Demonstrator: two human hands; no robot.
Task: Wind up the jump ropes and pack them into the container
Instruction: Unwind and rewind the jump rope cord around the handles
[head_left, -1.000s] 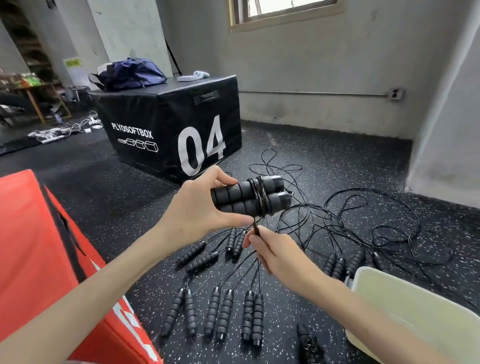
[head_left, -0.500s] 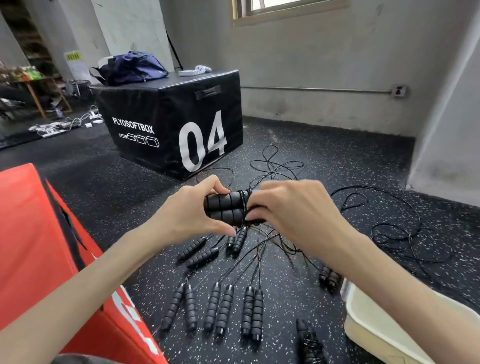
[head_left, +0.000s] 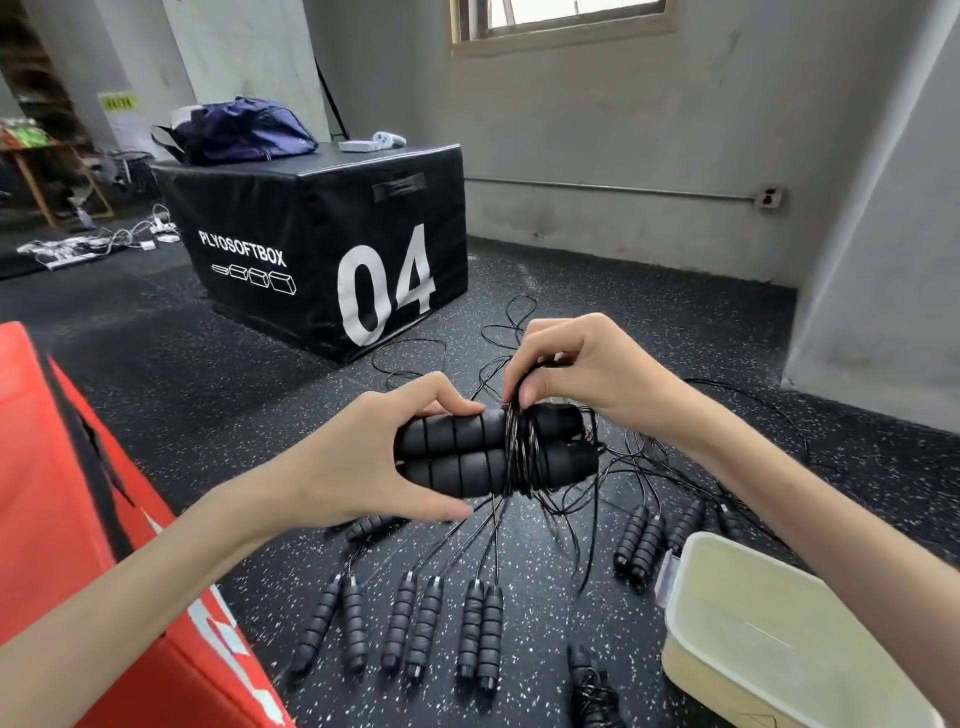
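My left hand (head_left: 374, 457) grips a pair of black foam jump rope handles (head_left: 457, 457) held side by side above the floor. Thin black cord (head_left: 522, 457) is wound in several turns around their middle. My right hand (head_left: 587, 371) pinches the cord just above the handles. Several more jump rope handles (head_left: 480, 631) lie in pairs on the speckled floor below, their cords tangled toward the right. A wound rope bundle (head_left: 592, 691) lies at the bottom. The cream plastic container (head_left: 691, 571) sits at lower right.
A red padded box (head_left: 62, 519) fills the lower left. A black plyo box marked 04 (head_left: 332, 260) stands ahead with a blue bag (head_left: 244, 130) on top. Loose cord loops (head_left: 753, 441) spread across the floor toward the grey wall on the right.
My right hand went from pinching the cord below the handles, over the top of them, and now holds it above, adding a turn of cord. The handles sit lower in view.
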